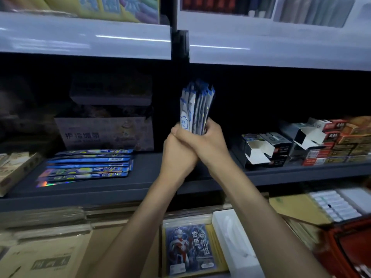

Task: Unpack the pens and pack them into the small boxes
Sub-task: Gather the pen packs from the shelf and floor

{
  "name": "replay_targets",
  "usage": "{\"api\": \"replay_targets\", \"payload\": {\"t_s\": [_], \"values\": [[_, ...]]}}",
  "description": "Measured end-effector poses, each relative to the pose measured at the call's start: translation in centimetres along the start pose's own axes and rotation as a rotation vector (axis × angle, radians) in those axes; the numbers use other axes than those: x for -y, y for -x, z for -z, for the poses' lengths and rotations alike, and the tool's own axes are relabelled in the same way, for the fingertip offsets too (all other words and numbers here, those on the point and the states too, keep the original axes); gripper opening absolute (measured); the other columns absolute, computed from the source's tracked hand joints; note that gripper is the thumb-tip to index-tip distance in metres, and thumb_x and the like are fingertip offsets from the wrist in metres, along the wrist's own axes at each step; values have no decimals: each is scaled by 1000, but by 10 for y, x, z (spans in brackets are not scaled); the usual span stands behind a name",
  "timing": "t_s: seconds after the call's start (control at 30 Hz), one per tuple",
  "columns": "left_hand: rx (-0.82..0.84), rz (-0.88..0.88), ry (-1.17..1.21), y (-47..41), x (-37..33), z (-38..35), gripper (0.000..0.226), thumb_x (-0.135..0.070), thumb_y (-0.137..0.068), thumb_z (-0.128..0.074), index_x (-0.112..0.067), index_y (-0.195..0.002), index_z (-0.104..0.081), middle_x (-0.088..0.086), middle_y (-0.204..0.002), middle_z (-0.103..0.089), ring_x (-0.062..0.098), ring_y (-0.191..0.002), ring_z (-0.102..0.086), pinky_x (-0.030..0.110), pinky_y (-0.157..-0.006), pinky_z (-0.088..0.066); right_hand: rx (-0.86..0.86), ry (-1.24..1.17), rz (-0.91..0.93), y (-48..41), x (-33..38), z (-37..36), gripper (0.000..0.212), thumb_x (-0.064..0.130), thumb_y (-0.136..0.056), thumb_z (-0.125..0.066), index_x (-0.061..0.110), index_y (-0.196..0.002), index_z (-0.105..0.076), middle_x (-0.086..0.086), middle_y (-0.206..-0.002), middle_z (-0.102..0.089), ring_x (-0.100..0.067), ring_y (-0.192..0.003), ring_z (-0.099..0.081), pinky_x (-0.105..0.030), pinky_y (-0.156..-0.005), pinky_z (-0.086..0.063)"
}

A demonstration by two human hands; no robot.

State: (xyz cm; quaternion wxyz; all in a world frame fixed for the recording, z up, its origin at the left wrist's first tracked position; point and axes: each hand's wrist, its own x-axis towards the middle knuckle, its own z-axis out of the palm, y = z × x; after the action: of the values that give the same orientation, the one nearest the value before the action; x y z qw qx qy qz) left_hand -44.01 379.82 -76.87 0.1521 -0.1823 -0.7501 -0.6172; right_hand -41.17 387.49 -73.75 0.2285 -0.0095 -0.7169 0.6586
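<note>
A bundle of blue-and-white pen packets stands upright in front of the dark middle shelf. My right hand grips its lower end, fingers curled round the packets. My left hand wraps in from below and to the left, partly under the right hand, with its thumb against the bundle. Several more flat blue pen packets lie stacked on the shelf to the left. Small boxes with open flaps sit on the shelf to the right, another open one behind them.
Stacked red and orange small boxes fill the shelf's right end. A printed carton stands behind the flat packets. Below the shelf edge are cardboard cartons, a blue card pack, a white box and a red basket.
</note>
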Motion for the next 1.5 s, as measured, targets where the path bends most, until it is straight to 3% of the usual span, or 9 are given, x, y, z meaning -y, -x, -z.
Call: {"api": "replay_targets", "payload": {"t_s": [0.17, 0.43, 0.53, 0.67, 0.77, 0.9, 1.03, 1.27, 1.5], "values": [[295, 40, -63, 7, 13, 3, 63, -32, -58, -74, -25, -120, -67, -4, -106, -77, 8, -104, -72, 39, -94, -60, -28, 13, -151, -3, -18, 11, 23, 9, -80, -83, 10, -101, -75, -2, -88, -78, -14, -83, -75, -23, -72, -58], [574, 105, -4, 8, 1, 19, 70, 13, -74, -74, -14, -135, -50, -4, -90, -76, 2, -84, -71, 31, -74, -61, -72, 136, -1, 2, -8, 11, 15, 7, -81, -76, 8, -95, -71, -2, -79, -74, -8, -75, -71, -28, -72, -58], [483, 124, -44, 2, 3, 22, 63, -2, -73, -83, -20, -127, -57, -1, -105, -76, 11, -97, -73, 31, -86, -59, -105, 82, 108, 0, 6, 11, 22, 2, -81, -76, 19, -88, -64, 7, -76, -69, 2, -68, -66, -17, -67, -54], [481, 63, -404, 9, 12, 21, 54, -50, -56, -79, -39, -104, -58, -11, -97, -74, 25, -107, -69, 50, -97, -52, -109, 48, 145, 6, -6, 5, 28, -3, -82, -73, 18, -97, -63, 8, -81, -69, 5, -71, -66, -14, -68, -52], [452, 52, -652, 15, 8, 18, 78, -62, -57, -65, -41, -132, -57, -2, -116, -68, 31, -119, -59, 41, -98, -44, -67, 122, 118, 14, -23, 1, 40, 2, -77, -79, 11, -113, -63, 6, -90, -71, 3, -79, -68, -18, -73, -52], [372, 75, -430, 7, 8, 16, 96, -71, -44, -68, -38, -134, -56, -12, -119, -71, 21, -120, -62, 49, -103, -48, -89, 135, 185, 3, -10, 6, 34, -4, -78, -73, 8, -109, -61, 8, -85, -68, 7, -72, -65, -11, -68, -49], [420, 79, -557, 6, 16, 30, 111, -83, -34, -72, -39, -133, -53, -20, -120, -65, 14, -122, -56, 42, -102, -39, -125, 140, 187, 4, -26, 12, 34, 0, -78, -72, 11, -107, -61, 10, -81, -65, 5, -69, -62, -15, -64, -50], [509, -27, -693, 11, 31, 41, 119, -76, -50, -85, -34, -152, -40, -5, -144, -53, 20, -137, -43, 44, -113, -34, -195, 162, 300, 4, -25, 18, 30, 5, -78, -73, 9, -106, -62, -3, -88, -70, -10, -79, -68, -24, -71, -54], [515, -16, -582, 16, 34, 45, 124, -78, -45, -81, -39, -153, -33, -18, -137, -57, 15, -129, -47, 41, -109, -33, -170, 205, 240, 13, -36, 13, 35, 8, -79, -73, 7, -111, -58, 1, -83, -67, -6, -75, -65, -30, -69, -56]]}}
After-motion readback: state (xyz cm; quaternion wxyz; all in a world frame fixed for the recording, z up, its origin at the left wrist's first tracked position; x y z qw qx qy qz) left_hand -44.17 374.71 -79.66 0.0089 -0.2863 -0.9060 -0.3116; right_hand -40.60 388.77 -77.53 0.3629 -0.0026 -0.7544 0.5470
